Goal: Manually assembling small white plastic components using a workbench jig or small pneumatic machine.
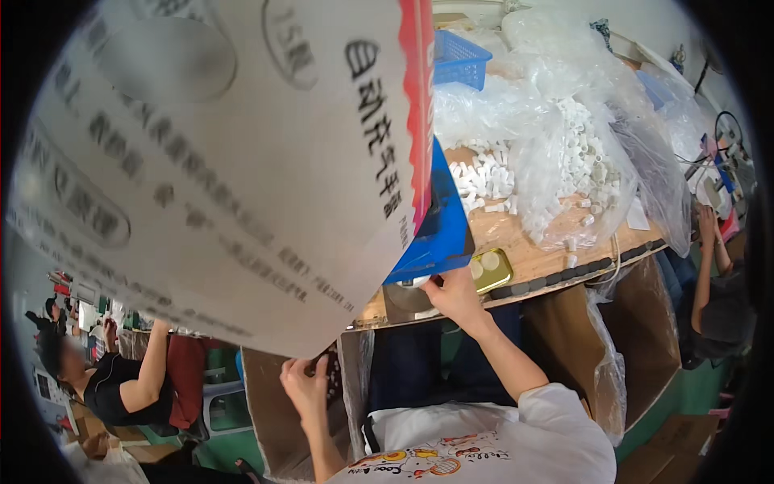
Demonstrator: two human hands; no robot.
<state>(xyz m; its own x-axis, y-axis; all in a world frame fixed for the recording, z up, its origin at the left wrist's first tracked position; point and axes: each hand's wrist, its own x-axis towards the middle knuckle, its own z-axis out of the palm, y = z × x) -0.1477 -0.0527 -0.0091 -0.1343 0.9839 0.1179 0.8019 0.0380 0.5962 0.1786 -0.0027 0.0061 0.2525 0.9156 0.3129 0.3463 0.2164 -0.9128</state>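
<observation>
Holding one big printed white sheet (218,153) by its lower edge, the left hand (305,385) pinches it shut. Right of that sheet, one clear bag (580,161) holds countless white tubes. The right hand (453,292), arm outstretched, grips the blue tray (439,234) beneath the sheet.
</observation>
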